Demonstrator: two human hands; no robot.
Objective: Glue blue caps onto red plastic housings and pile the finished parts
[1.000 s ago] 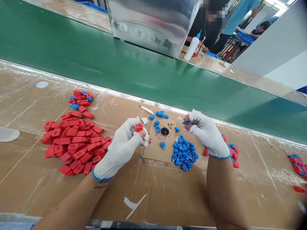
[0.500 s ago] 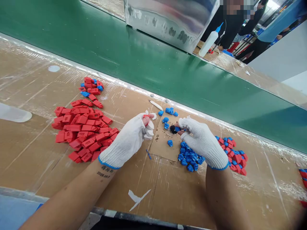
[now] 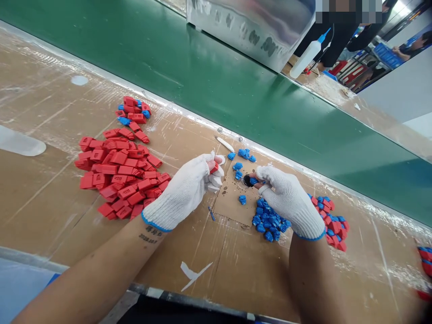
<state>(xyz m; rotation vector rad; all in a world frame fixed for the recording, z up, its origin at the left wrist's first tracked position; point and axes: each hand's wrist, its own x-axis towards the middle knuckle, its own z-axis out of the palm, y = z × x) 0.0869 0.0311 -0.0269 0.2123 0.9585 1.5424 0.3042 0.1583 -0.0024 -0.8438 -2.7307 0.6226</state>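
My left hand (image 3: 194,182), in a white knit glove with bare fingertips showing, is closed on a small red plastic part (image 3: 213,167). Gloved the same way, my right hand (image 3: 283,193) pinches a blue plastic part (image 3: 253,181) at the edge of a small black-filled dish (image 3: 247,181). The dish stands on a stained cardboard sheet (image 3: 229,204), with several loose blue pieces around it. Just below my right hand lies a heap of blue parts (image 3: 270,220). To the left of my left hand spreads a large pile of red parts (image 3: 121,171).
Red parts joined with blue ones (image 3: 334,220) lie right of my right hand. A smaller mixed cluster (image 3: 135,110) sits at the upper left. Beyond the table runs a green belt (image 3: 151,67), with a metal housing (image 3: 249,27) over it. A squeeze bottle (image 3: 305,58) and people are behind.
The camera view has shifted slightly. The red part in my left hand has turned and shows more of its side. My right hand still has the blue part at the dish.
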